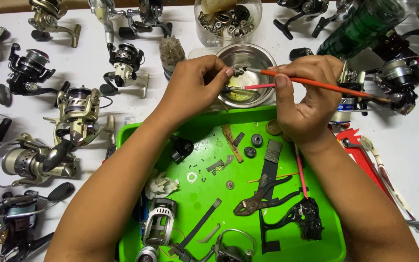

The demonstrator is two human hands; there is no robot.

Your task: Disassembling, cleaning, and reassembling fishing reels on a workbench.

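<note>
Small metal part [239, 72] pinched at fingertips of left hand [195, 87], fingers closed tight on it, above metal bowl [263, 56] at far edge of green tray [200, 140]; likely light, stiff and slick if wet or oily, so best gripped by its wider end, bowl underneath to catch a drop. Thin orange brush [316, 82] held pen-style in closed right hand [306, 97], bristle end touching part; light and slightly springy, best held near ferrule, pressure kept gentle

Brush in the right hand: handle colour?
Orange-red handle on the brush, held by the right hand over the metal bowl. Head view.
</note>
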